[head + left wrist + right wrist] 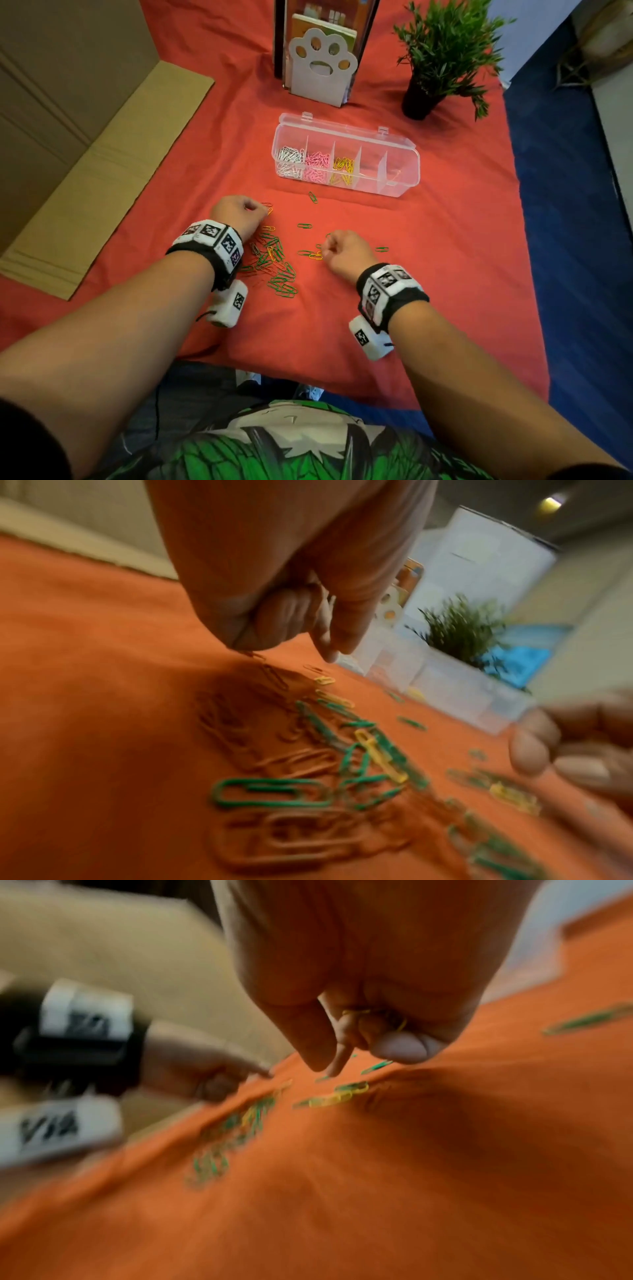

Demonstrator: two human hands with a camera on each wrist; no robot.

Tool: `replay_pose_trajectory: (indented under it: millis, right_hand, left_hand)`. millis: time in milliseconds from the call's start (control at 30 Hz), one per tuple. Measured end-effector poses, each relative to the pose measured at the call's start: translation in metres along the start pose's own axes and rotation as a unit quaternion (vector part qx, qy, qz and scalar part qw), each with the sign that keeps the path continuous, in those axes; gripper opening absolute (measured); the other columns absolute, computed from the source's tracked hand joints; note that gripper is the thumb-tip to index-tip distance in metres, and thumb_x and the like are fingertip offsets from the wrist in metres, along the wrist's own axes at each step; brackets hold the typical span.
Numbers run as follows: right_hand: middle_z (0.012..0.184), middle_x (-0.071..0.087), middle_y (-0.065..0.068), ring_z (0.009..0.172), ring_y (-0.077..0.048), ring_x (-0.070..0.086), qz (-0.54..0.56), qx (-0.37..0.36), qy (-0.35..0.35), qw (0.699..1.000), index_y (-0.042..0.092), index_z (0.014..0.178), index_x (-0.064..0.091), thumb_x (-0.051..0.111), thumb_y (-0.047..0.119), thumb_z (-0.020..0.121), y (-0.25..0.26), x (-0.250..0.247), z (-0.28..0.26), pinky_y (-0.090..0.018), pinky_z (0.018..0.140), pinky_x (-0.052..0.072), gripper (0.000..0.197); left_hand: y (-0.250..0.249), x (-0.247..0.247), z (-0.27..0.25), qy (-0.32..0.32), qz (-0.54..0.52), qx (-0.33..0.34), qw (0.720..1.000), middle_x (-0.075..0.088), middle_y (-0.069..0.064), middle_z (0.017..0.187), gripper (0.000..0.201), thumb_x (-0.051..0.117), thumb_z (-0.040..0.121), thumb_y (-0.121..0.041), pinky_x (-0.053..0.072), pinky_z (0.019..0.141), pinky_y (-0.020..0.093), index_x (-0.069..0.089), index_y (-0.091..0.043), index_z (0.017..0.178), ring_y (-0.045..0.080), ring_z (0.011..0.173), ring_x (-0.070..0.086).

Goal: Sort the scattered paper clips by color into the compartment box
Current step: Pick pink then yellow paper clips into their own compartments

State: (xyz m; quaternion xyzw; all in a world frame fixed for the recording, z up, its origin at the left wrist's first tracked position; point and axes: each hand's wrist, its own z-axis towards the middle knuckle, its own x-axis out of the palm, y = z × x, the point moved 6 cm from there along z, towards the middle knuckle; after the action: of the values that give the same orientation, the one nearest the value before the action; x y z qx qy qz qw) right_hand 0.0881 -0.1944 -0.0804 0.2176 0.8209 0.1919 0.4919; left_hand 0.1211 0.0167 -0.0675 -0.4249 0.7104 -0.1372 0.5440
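Observation:
A clear compartment box [411,161] lies open on the orange-red cloth, with white, pink and yellow clips in its three left cells. A pile of green, yellow and orange paper clips [274,263] lies between my hands. My left hand [239,214] is curled at the pile's far left edge. In the left wrist view this hand [291,615] grips orange clips, one sticking out below the fist. My right hand [342,248] is curled beside a few yellow clips [317,256]. In the right wrist view yellow clips [356,1012] show inside its bent fingers [397,1045].
A large cardboard box [68,137] borders the cloth on the left. A white paw-shaped bookend [322,68] and a potted plant [442,51] stand behind the compartment box. Single green clips [312,197] lie scattered. The cloth ends at blue floor [565,240] on the right.

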Motion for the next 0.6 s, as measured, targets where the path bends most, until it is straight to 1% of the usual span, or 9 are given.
replay_pose_trajectory:
  millis: [33, 67, 167, 267, 400, 467, 500, 567, 600]
  right_hand:
    - [0.094, 0.058, -0.007, 0.088, -0.023, 0.055, -0.042, -0.025, -0.011, 0.999, 0.011, 0.089, 0.062, 0.054, 0.011, 0.085, 0.003, 0.003, -0.001, -0.030, 0.084, 0.045, 0.009]
    - [0.102, 0.058, -0.011, 0.096, -0.027, 0.056, -0.074, -0.054, -0.018, 0.996, 0.008, 0.095, 0.062, 0.054, 0.011, 0.083, 0.006, 0.007, -0.001, -0.031, 0.088, 0.045, 0.014]
    - [0.106, 0.053, -0.014, 0.104, -0.033, 0.053, -0.170, -0.119, -0.029, 0.978, 0.007, 0.104, 0.057, 0.054, 0.008, 0.080, 0.013, 0.015, -0.005, -0.038, 0.091, 0.046, 0.024]
    - [0.108, 0.051, -0.012, 0.105, -0.033, 0.051, -0.229, -0.143, -0.043, 0.962, 0.008, 0.105, 0.053, 0.052, 0.004, 0.080, 0.015, 0.017, -0.007, -0.040, 0.089, 0.046, 0.025]
    - [0.111, 0.050, -0.013, 0.106, -0.034, 0.051, -0.235, -0.118, -0.034, 0.964, 0.006, 0.106, 0.052, 0.051, 0.007, 0.085, 0.011, 0.017, -0.005, -0.041, 0.090, 0.045, 0.021]
    - [0.111, 0.050, -0.015, 0.104, -0.034, 0.051, -0.201, -0.089, -0.009, 0.976, 0.005, 0.106, 0.053, 0.050, 0.008, 0.087, 0.006, 0.016, 0.001, -0.039, 0.089, 0.044, 0.020]
    - [0.109, 0.052, -0.016, 0.102, -0.033, 0.052, -0.152, -0.075, -0.005, 0.985, 0.004, 0.102, 0.055, 0.049, 0.009, 0.088, 0.005, 0.013, 0.002, -0.037, 0.087, 0.042, 0.016]
    - [0.096, 0.055, -0.012, 0.088, -0.025, 0.053, -0.006, -0.037, -0.008, 0.999, 0.012, 0.083, 0.056, 0.051, 0.009, 0.088, -0.001, 0.004, 0.004, -0.028, 0.075, 0.039, 0.008]
    - [0.086, 0.054, -0.007, 0.075, -0.021, 0.051, 0.092, -0.003, -0.006, 0.996, 0.018, 0.074, 0.052, 0.052, 0.007, 0.088, -0.007, 0.000, 0.004, -0.024, 0.064, 0.039, 0.018]
  left_hand:
    - [-0.003, -0.001, 0.000, -0.010, 0.053, 0.032, 0.998, 0.069, 0.009, 0.082, 0.015, 0.063, 0.083, -0.027, 0.042, 0.065, 0.027, 0.072, -0.016, 0.089, 0.026, 0.077, 0.063]
    - [-0.004, 0.000, 0.000, -0.012, 0.086, 0.053, 0.995, 0.071, 0.009, 0.091, 0.019, 0.062, 0.084, -0.028, 0.042, 0.068, 0.027, 0.072, -0.016, 0.095, 0.028, 0.086, 0.064]
    - [-0.011, 0.004, 0.006, -0.018, 0.142, 0.093, 0.985, 0.072, 0.010, 0.104, 0.025, 0.061, 0.085, -0.027, 0.044, 0.078, 0.027, 0.071, -0.016, 0.106, 0.027, 0.100, 0.064]
    - [-0.017, 0.012, 0.011, -0.007, 0.208, 0.121, 0.971, 0.070, 0.012, 0.110, 0.029, 0.062, 0.084, -0.028, 0.046, 0.087, 0.031, 0.070, -0.014, 0.109, 0.029, 0.106, 0.062]
    - [-0.021, 0.015, 0.010, 0.003, 0.255, 0.128, 0.959, 0.068, 0.018, 0.106, 0.023, 0.060, 0.085, -0.022, 0.050, 0.087, 0.038, 0.072, -0.011, 0.100, 0.036, 0.101, 0.062]
    - [-0.022, 0.016, 0.011, -0.001, 0.259, 0.130, 0.957, 0.067, 0.022, 0.103, 0.023, 0.056, 0.086, -0.020, 0.050, 0.084, 0.039, 0.072, -0.007, 0.097, 0.038, 0.098, 0.062]
    - [-0.023, 0.016, 0.011, -0.003, 0.249, 0.126, 0.960, 0.067, 0.023, 0.102, 0.024, 0.054, 0.087, -0.021, 0.049, 0.082, 0.040, 0.070, -0.005, 0.096, 0.039, 0.097, 0.062]
    - [-0.022, 0.013, 0.012, 0.006, 0.190, 0.090, 0.978, 0.068, 0.021, 0.094, 0.025, 0.050, 0.089, -0.021, 0.047, 0.079, 0.038, 0.067, -0.003, 0.093, 0.036, 0.092, 0.061]
    - [-0.020, 0.012, 0.011, 0.025, 0.121, 0.053, 0.991, 0.066, 0.016, 0.085, 0.023, 0.050, 0.088, -0.022, 0.047, 0.075, 0.036, 0.065, -0.005, 0.089, 0.032, 0.086, 0.059]
